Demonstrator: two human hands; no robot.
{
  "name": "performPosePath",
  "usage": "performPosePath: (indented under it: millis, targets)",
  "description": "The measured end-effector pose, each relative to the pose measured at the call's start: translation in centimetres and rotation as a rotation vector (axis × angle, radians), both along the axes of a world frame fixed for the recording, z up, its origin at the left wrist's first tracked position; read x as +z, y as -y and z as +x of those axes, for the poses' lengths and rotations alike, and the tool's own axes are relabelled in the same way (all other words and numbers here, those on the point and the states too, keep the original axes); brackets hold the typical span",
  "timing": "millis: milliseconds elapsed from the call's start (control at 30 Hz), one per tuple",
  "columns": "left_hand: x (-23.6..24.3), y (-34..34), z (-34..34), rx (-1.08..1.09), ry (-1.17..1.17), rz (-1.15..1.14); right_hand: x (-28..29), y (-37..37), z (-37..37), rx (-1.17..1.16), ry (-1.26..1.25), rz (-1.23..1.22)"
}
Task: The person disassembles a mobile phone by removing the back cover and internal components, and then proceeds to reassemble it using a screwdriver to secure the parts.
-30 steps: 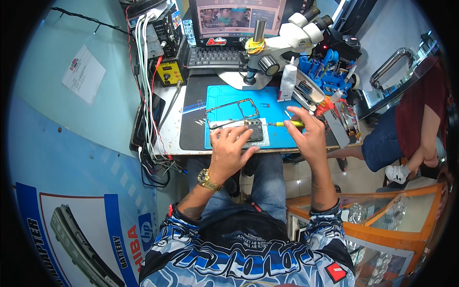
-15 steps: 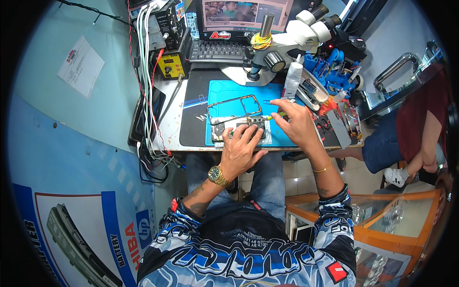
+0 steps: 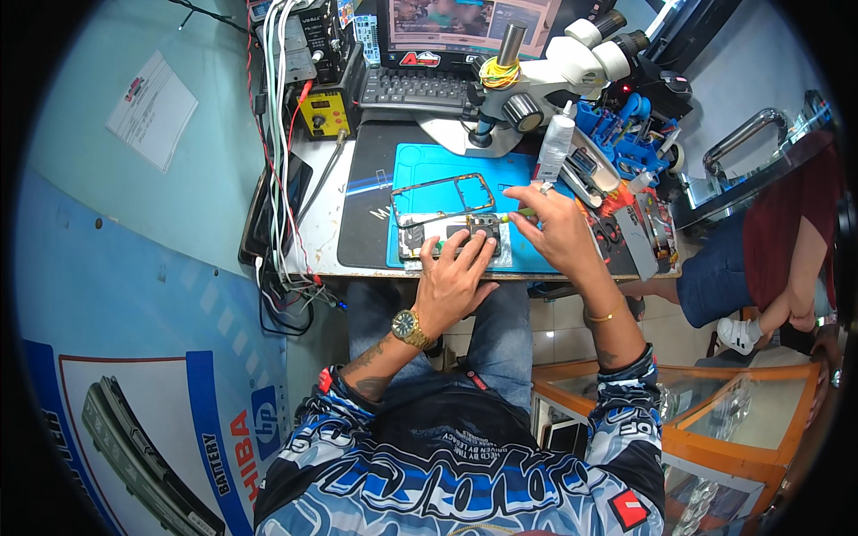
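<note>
An opened phone (image 3: 413,239) with its inner parts showing lies on a blue work mat (image 3: 527,255), near the table's front edge. My left hand (image 3: 454,284) is laid over it, fingers spread and touching its surface, covering part of the phone. Between the thumb and fingers of my right hand (image 3: 559,230) is a slim yellow-green screwdriver (image 3: 525,213). It points left, its tip at the phone's right end; whether the tip touches a screw is too small to tell. Just behind the phone, a thin black phone frame (image 3: 438,183) rests on the mat.
A microscope (image 3: 523,112) stands behind the mat, with a clear bottle (image 3: 556,143) beside it. Blue tool holders (image 3: 630,129) are at the back right. A keyboard (image 3: 416,91) and a yellow-fronted station (image 3: 323,113) sit behind; cables (image 3: 279,170) hang left. A person (image 3: 760,232) is at the right.
The view has shifted slightly, so the table and its things appear a little farther right. My hands keep nearly the same pose over the phone.
</note>
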State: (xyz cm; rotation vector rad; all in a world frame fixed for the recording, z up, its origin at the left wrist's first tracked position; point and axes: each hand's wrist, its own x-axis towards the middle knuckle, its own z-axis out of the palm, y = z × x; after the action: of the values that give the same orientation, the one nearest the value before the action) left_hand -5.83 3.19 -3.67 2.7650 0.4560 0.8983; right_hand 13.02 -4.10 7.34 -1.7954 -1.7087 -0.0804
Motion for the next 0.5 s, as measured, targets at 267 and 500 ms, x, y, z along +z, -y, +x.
performPosePath:
  millis: [267,500]
  targets:
    - [-1.7,-0.2,0.1,0.049,0.021,0.131,2.0,-2.4,0.1,0.031,0.289,-0.293]
    - [-1.5,0.0,0.2,0.050,0.026,0.108,2.3,-3.5,0.7,0.077,0.339,-0.279]
